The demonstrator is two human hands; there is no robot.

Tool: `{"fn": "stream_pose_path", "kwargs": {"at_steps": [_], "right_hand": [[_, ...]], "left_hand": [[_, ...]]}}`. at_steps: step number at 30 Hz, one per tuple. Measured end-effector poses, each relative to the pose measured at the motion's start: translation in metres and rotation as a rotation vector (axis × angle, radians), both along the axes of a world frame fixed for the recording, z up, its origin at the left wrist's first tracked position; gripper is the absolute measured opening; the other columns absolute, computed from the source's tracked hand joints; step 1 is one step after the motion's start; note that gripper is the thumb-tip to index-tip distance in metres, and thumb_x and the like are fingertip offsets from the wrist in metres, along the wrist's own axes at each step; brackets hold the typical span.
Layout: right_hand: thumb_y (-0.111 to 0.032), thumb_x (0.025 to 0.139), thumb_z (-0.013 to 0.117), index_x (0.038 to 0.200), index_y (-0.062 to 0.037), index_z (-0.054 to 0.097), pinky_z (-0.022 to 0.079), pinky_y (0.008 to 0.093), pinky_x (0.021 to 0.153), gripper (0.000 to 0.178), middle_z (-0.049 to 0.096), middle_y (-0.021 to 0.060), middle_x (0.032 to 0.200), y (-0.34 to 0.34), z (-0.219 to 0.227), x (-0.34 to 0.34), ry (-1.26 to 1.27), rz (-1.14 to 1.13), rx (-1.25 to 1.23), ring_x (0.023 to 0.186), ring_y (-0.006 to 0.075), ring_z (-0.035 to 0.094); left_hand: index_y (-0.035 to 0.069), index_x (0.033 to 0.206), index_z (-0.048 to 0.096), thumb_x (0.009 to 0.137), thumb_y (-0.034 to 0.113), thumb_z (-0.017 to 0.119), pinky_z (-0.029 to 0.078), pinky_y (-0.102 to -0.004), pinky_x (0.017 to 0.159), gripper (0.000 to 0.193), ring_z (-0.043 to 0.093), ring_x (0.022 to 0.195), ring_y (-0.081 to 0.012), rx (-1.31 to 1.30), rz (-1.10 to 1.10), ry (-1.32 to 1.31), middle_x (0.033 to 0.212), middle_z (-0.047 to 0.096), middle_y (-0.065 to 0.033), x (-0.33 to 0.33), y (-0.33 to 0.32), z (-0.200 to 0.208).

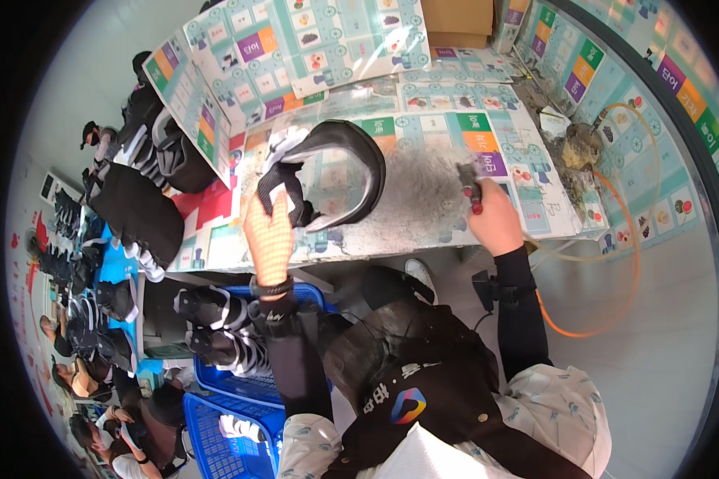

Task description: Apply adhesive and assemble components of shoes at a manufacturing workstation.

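My left hand (270, 235) grips the near left edge of a curved black fabric piece (367, 172) with a pale lining. The piece forms an open ring, held over the table, and its exact kind is unclear. My right hand (495, 219) is wrapped round a small dark spray gun (470, 182) with a red part near the fingers. The gun's front end points away from me, to the right of the fabric piece and apart from it. Between the two hands, the printed table covering (431, 191) is stained with dark grey speckles.
An orange hose (637, 275) and a yellowish one loop at the right. Printed boards (351, 40) stand behind the table. Stacked black pieces (140, 207) lie at the left; blue baskets (228, 407) stand below. Other people (140, 427) sit at the lower left.
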State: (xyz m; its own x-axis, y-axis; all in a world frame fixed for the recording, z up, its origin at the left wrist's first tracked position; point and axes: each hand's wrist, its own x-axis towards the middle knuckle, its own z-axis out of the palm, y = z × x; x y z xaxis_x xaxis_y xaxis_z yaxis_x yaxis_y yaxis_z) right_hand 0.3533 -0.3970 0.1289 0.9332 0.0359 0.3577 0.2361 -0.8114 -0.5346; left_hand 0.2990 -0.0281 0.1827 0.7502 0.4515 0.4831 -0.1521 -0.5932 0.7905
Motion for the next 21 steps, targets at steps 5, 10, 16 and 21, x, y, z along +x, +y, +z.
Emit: {"fn": "stream_pose_path", "kwargs": {"at_steps": [5, 10, 16, 21], "right_hand": [[-0.006, 0.079, 0.067, 0.128, 0.0063, 0.053, 0.044, 0.0520, 0.106, 0.052, 0.053, 0.0275, 0.133, -0.001, -0.011, 0.011, 0.026, -0.194, -0.203, 0.128, 0.0438, 0.051], [-0.042, 0.103, 0.065, 0.146, 0.0089, 0.046, 0.033, 0.0469, 0.121, 0.069, 0.045, 0.0287, 0.151, 0.062, 0.020, -0.039, -0.055, 0.475, 0.541, 0.143, 0.0437, 0.043], [-0.032, 0.105, 0.062, 0.130, 0.0076, 0.061, 0.043, 0.0447, 0.111, 0.047, 0.060, 0.0267, 0.135, 0.107, 0.036, -0.053, -0.204, 0.334, 0.604, 0.132, 0.0407, 0.055], [-0.032, 0.112, 0.051, 0.121, 0.0038, 0.069, 0.048, 0.0349, 0.101, 0.041, 0.074, 0.0115, 0.113, 0.105, 0.016, -0.040, 0.570, 0.608, 1.787, 0.111, 0.0184, 0.066]], "left_hand": [[0.000, 0.139, 0.062, 0.102, 0.015, 0.067, 0.044, -0.0332, 0.109, 0.040, 0.061, 0.120, -0.0179, -0.434, -0.083, 0.003, 0.131, 0.067, -0.0076, -0.032, 0.010, -0.005], [-0.005, 0.147, 0.052, 0.102, 0.007, 0.066, 0.047, -0.0318, 0.107, 0.048, 0.061, 0.118, -0.0167, -0.645, -0.127, -0.051, 0.137, 0.063, -0.0103, -0.046, -0.011, -0.014], [-0.003, 0.143, 0.057, 0.103, 0.007, 0.064, 0.046, -0.0344, 0.110, 0.042, 0.060, 0.127, -0.0202, -0.579, -0.223, -0.138, 0.138, 0.062, -0.0099, -0.061, -0.016, -0.022], [-0.006, 0.136, 0.062, 0.105, 0.004, 0.056, 0.048, -0.0350, 0.108, 0.033, 0.058, 0.129, -0.0210, -0.440, -0.144, -0.025, 0.140, 0.058, -0.0120, -0.078, 0.000, -0.024]]}}
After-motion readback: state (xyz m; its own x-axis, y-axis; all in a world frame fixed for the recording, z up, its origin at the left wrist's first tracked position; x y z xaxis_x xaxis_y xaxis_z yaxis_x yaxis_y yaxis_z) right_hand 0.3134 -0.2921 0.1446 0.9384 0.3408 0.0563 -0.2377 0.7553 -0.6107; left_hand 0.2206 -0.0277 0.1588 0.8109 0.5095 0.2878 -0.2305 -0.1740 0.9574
